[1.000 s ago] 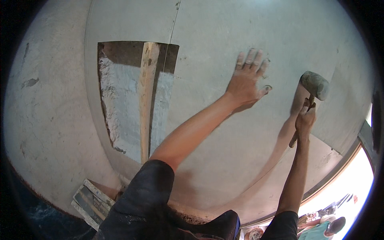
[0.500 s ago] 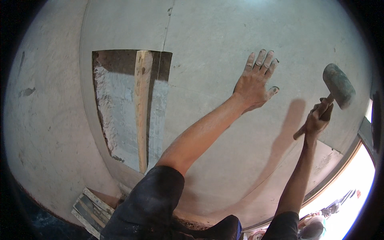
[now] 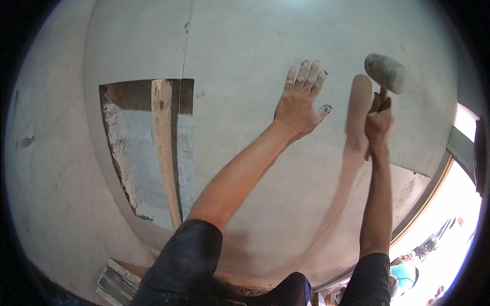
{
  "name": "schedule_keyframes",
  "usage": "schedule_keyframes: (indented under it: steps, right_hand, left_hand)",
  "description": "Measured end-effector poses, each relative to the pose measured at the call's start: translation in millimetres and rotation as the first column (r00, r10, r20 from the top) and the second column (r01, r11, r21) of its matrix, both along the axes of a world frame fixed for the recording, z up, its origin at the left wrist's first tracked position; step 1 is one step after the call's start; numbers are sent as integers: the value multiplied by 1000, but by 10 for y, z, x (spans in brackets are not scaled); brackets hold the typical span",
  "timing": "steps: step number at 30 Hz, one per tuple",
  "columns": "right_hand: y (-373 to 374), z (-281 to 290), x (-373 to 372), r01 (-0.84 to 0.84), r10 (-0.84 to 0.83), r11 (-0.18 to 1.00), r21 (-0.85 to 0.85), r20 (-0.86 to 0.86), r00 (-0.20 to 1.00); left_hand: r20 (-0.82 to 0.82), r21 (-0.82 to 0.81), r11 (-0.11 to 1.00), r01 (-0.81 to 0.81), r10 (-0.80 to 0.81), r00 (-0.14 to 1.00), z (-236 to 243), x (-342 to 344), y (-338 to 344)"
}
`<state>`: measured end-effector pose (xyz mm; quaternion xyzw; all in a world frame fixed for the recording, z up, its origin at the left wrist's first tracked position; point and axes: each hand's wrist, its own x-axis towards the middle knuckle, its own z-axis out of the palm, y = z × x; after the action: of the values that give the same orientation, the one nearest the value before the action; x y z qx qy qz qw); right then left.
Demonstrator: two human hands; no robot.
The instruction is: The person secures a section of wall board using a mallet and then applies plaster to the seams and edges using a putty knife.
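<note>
A pale grey wall board [image 3: 245,56] fills most of the view, crossed by thin seams. My left hand [image 3: 298,102] lies spread on it right of centre, fingers apart and dusty. My right hand [image 3: 378,122], closed round the handle of a grey-headed mallet [image 3: 385,72], is to the right of it. The mallet head is raised beside its shadow on the board, slightly blurred; I cannot tell if it touches. Left of my left arm is a cut rectangular opening with a rough light surface [image 3: 122,148] inside and an upright wooden batten [image 3: 162,122] standing in it.
A plain plastered wall [image 3: 46,137] curves along the left. A dirty frame-like piece [image 3: 109,283] lies at lower left. A bright doorway [image 3: 449,204] is at right, with a person in teal [image 3: 403,275] partly visible low in it, among clutter.
The mallet swung out to the right, then back leftward and up. My left hand stayed spread on the board. The view shifted, so the opening sits further left and lower.
</note>
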<state>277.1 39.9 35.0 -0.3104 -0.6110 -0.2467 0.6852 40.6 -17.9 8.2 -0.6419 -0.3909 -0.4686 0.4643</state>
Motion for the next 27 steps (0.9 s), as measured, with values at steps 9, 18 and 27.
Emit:
schedule_keyframes:
  steps: [9, 18, 27]
  right_hand:
    - [-125, 213, -41, 90, -90, 996, 8, 19, 996]
    - [-268, 433, 8, -25, 26, 964, -266, -1, 1000]
    - [-66, 135, -48, -43, 34, 946, -322, -34, 999]
  left_hand:
    - [-14, 23, 1000, -20, 20, 1000, -25, -16, -37]
    - [-27, 9, 1000, -7, 7, 1000, -10, -122, 23]
    - [15, -38, 997, -64, 65, 998, -37, -133, 48]
